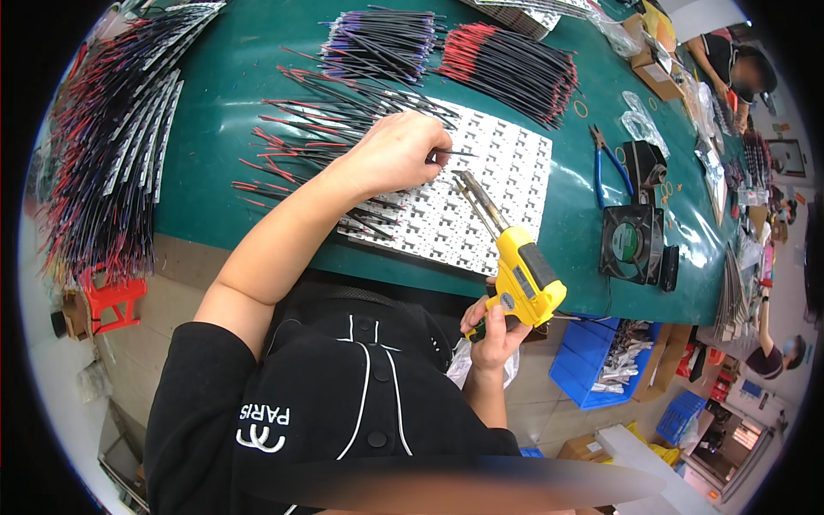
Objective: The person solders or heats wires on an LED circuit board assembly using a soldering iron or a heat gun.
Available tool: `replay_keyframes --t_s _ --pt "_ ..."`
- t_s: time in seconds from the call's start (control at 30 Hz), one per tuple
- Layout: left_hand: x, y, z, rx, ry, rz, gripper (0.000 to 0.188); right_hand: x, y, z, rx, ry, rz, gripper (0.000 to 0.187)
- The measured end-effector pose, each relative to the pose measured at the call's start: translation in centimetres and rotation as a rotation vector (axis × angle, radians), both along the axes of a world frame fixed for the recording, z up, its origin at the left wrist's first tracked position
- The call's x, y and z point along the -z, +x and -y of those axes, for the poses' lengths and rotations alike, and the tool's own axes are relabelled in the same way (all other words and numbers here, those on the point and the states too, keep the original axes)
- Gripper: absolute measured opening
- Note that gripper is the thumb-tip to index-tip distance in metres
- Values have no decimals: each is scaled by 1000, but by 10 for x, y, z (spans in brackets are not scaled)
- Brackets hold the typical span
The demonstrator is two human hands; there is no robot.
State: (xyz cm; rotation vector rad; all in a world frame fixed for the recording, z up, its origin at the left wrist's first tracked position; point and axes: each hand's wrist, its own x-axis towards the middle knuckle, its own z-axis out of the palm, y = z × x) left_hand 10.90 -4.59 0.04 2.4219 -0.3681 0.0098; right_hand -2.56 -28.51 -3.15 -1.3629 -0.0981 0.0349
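Note:
My left hand (402, 153) is closed on a thin black wire (463, 154), its end reaching over a white circuit board panel (513, 176). The panel lies on the green table and carries rows of small dark-marked pads. Black wires with red ends (300, 142) fan out from its left part, partly under my left forearm. My right hand (493, 336) is wrapped round the handle of a yellow soldering gun (525, 279). The gun points up and left, its tip close to the wire's end; I cannot tell whether they touch.
Two wire bundles, one purple and black (378, 43), one red and black (511, 73), lie beyond the panel. Blue-handled cutters (608, 167) and a small fan (631, 245) are to the right. Wired strips (129, 146) pile up at left. A blue bin (577, 365) stands below the table edge.

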Motion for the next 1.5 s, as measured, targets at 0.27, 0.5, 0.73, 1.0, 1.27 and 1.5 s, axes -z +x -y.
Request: replay_keyframes --t_s 0.27,0.5,0.73,1.0,1.27,1.5 --pt "-1 -2 -2 31 36 74 10 1 -1 3 28 61 41 40" --pt "-14 -7 -10 -236 -231 376 12 3 0 5 26 91 69 43" --pt "-16 -31 -7 -171 -252 291 9 0 0 5 26 105 54 45" --pt "2 -41 5 -162 -73 93 10 -3 -7 5 22 106 26 44" --pt "4 -40 7 -197 -91 79 11 0 -14 6 31 66 -36 40" --pt "3 -42 6 -166 -65 107 9 -2 -17 8 -1 91 -95 28"
